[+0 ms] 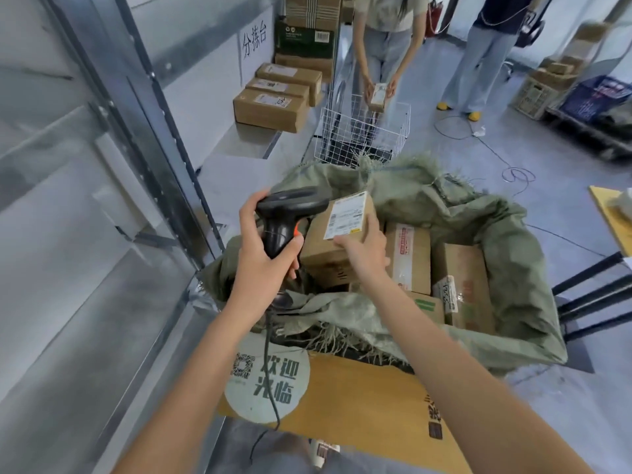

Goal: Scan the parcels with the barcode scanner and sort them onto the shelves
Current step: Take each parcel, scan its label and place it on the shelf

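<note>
Left hand (266, 258) fingers curl round the barcode scanner (290, 213) grip, nose aimed at the shipping label (347, 215). Right hand (362, 251) fingers clasp the small cardboard parcel (337, 241), tilting its label toward the scanner, likely mid-scan. Parcel held over the green woven sack (444, 206), near its left edge; more parcels (412, 258) lie inside. Metal shelving (147, 138) stands left.

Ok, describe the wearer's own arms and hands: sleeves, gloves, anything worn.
Both forearms are bare as far as the frame shows; no sleeves are visible. The left hand and right hand wear no gloves. I can make out no watch, bracelet or ring on either wrist or hand, though the picture is slightly soft.
</note>
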